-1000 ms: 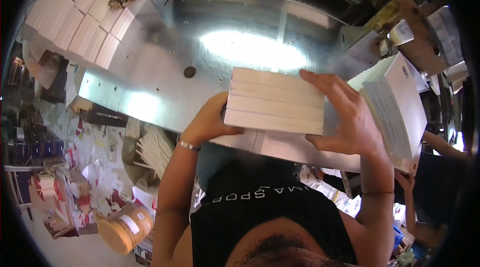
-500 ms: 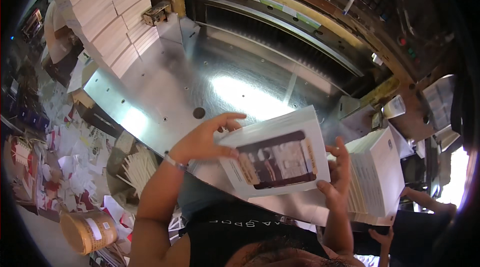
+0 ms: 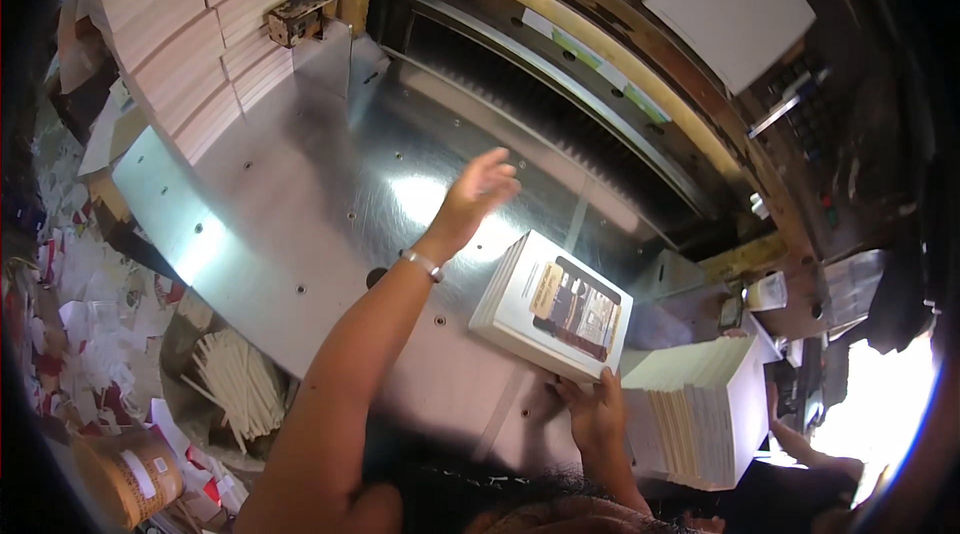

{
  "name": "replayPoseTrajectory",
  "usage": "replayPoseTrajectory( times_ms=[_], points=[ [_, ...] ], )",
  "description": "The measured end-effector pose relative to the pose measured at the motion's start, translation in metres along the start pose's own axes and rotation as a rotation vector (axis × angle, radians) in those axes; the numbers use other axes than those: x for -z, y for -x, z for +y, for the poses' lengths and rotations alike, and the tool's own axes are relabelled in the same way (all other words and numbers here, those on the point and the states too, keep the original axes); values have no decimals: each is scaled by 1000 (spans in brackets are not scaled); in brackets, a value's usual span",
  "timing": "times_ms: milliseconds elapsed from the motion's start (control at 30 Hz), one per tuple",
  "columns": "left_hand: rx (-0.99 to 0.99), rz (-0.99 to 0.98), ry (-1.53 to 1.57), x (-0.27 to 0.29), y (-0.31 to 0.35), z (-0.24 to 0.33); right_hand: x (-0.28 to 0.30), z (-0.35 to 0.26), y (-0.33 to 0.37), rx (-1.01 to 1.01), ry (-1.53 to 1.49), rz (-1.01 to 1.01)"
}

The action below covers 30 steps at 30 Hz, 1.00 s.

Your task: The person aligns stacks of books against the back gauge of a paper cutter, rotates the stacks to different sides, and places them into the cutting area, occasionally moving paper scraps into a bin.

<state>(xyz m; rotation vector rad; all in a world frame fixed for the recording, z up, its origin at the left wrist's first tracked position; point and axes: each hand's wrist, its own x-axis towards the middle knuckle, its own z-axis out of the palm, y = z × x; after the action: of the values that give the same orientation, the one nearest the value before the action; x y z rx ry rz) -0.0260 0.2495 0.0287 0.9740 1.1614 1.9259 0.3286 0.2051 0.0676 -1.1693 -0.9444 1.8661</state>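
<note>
A short stack of white-covered books point(image 3: 515, 299), its top cover bearing a dark framed photo, rests at a slant on the metal table point(image 3: 330, 194). My right hand point(image 3: 597, 421) grips the near edge of this stack, thumb up by the cover's corner. Beyond the stack, my left hand point(image 3: 480, 196) reaches over the shiny tabletop with nothing in it, its fingers stretched out and slightly blurred. Right of my right hand stands a taller pile of books point(image 3: 690, 419) with pale page edges.
Tall stacks of cut paper point(image 3: 190, 24) rise at the back left. A dark slotted machine opening point(image 3: 540, 104) runs along the back. Below the table's left edge are a bin of paper strips point(image 3: 235, 389), a tub point(image 3: 130, 479) and scattered scraps. Another person's arm point(image 3: 815, 454) shows at right.
The books, earlier held up between both hands, now rest on the table. My left hand has let go and moved away over the tabletop; my right has shifted to the near edge.
</note>
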Motion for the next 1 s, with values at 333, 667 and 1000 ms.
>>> replayPoseTrajectory(
  times_ms=[333,667,1000],
  points=[
    [100,634,664,67,-24,16,-154,-27,-231,13,151,-128],
    [189,646,678,65,-27,17,-339,-42,-365,83,209,-61],
    [185,649,714,65,-23,26,-397,-34,-365,130,260,-34]
  ],
)
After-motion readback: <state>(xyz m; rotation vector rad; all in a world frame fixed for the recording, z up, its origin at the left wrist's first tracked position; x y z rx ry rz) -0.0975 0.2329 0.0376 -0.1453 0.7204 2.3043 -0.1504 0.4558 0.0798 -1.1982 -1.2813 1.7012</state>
